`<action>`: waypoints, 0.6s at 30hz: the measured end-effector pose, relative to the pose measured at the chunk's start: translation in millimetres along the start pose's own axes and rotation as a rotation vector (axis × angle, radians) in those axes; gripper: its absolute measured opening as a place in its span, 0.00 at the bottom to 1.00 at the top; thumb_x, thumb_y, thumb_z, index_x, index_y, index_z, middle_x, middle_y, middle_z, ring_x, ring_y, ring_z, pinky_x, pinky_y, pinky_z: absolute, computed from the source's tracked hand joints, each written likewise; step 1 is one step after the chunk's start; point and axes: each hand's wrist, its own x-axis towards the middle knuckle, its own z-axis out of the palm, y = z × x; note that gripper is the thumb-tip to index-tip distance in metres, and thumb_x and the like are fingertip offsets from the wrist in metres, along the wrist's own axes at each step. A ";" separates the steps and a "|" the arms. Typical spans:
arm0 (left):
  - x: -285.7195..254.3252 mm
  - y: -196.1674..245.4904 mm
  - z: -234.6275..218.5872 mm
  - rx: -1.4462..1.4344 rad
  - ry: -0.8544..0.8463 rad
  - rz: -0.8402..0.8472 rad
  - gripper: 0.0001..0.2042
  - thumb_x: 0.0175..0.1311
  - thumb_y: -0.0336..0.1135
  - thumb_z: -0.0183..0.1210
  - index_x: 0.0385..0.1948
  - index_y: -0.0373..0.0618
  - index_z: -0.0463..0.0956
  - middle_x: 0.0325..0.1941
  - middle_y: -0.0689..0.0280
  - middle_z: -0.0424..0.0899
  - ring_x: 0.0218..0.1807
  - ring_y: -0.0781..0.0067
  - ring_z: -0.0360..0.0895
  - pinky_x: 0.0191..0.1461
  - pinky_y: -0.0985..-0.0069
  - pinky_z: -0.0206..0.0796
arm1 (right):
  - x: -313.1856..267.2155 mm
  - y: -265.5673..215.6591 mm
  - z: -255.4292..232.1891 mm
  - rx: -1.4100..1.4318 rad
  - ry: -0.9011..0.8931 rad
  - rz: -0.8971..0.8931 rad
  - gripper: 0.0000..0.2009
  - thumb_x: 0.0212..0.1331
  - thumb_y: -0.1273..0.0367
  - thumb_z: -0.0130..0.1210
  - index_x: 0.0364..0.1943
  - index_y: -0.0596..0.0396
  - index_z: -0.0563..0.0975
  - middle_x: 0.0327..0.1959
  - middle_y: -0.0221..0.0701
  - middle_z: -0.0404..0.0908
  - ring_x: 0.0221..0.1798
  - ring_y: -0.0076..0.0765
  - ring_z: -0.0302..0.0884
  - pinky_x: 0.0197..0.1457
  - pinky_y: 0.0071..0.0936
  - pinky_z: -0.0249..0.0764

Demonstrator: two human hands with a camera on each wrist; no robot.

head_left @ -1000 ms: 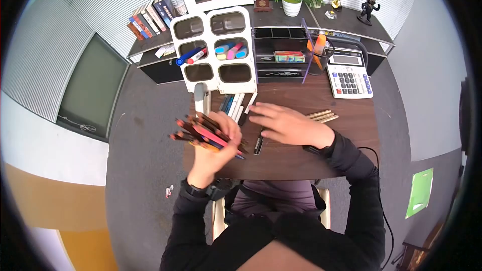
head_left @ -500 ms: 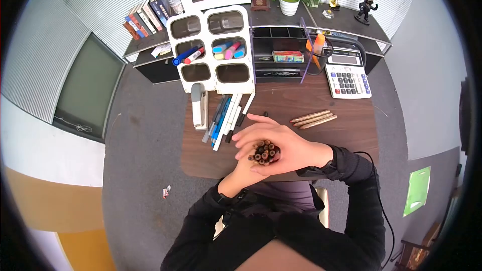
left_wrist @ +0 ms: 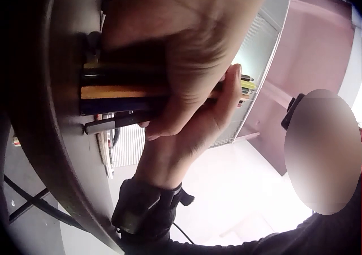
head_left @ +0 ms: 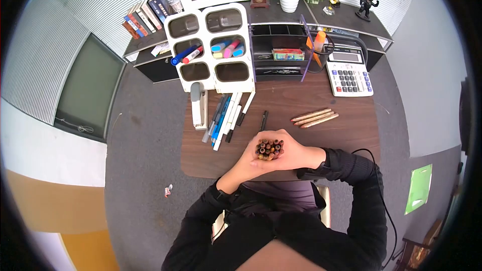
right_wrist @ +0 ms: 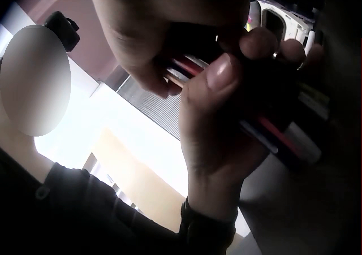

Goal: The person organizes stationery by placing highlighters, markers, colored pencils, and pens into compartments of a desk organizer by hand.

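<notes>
Both hands wrap a bundle of colored pencils [head_left: 269, 149], held upright over the table's front edge, ends facing the head camera. The left hand [head_left: 244, 164] curls round it from the left, the right hand [head_left: 297, 155] from the right. In the left wrist view the lower ends of the pencils [left_wrist: 121, 91], orange and dark blue among them, stand close to the tabletop beneath the left hand [left_wrist: 192, 46]. The right wrist view is dark; red and white barrels show between the fingers. Just behind the hands lies a black pen [head_left: 263, 120].
Several markers [head_left: 226, 118] lie beside a stapler [head_left: 199, 110] on the left. A few wooden pencils [head_left: 315, 117] lie to the right, before a calculator [head_left: 350, 79]. At the back stand a white holder [head_left: 209, 81] with markers and a dark desk organizer [head_left: 278, 72].
The left hand has carried the bundle rightward from near the markers and turned it upright. The right hand has come down beside it, and its fingers have closed round the bundle.
</notes>
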 end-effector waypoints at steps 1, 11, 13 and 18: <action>0.9 -0.3 0.6 0.003 0.004 0.005 0.26 0.55 0.31 0.70 0.57 0.41 0.70 0.52 0.62 0.81 0.55 0.65 0.81 0.55 0.70 0.74 | -0.3 0.4 1.1 -0.003 -0.005 -0.004 0.17 0.54 0.64 0.69 0.42 0.59 0.77 0.31 0.34 0.82 0.34 0.26 0.80 0.46 0.30 0.76; 31.9 34.1 -4.2 0.342 0.220 0.259 0.31 0.52 0.32 0.71 0.60 0.41 0.68 0.48 0.60 0.82 0.41 0.65 0.84 0.48 0.70 0.75 | 27.4 -20.0 -8.6 0.082 0.367 -0.211 0.13 0.55 0.70 0.70 0.36 0.60 0.77 0.29 0.25 0.80 0.34 0.20 0.77 0.40 0.22 0.74; 29.7 38.0 -9.7 0.260 0.212 0.023 0.30 0.53 0.33 0.71 0.59 0.40 0.67 0.38 0.61 0.81 0.38 0.66 0.82 0.46 0.70 0.74 | 39.6 -39.7 -17.9 0.368 0.311 -0.098 0.09 0.59 0.72 0.66 0.37 0.58 0.75 0.30 0.27 0.77 0.32 0.21 0.77 0.42 0.25 0.76; 25.3 60.2 -22.2 0.013 0.262 -0.159 0.22 0.57 0.30 0.68 0.52 0.41 0.69 0.30 0.65 0.78 0.25 0.72 0.78 0.26 0.78 0.67 | 77.5 -35.4 -10.9 0.655 0.423 -0.003 0.10 0.62 0.74 0.61 0.42 0.55 0.71 0.27 0.28 0.74 0.33 0.25 0.77 0.40 0.29 0.78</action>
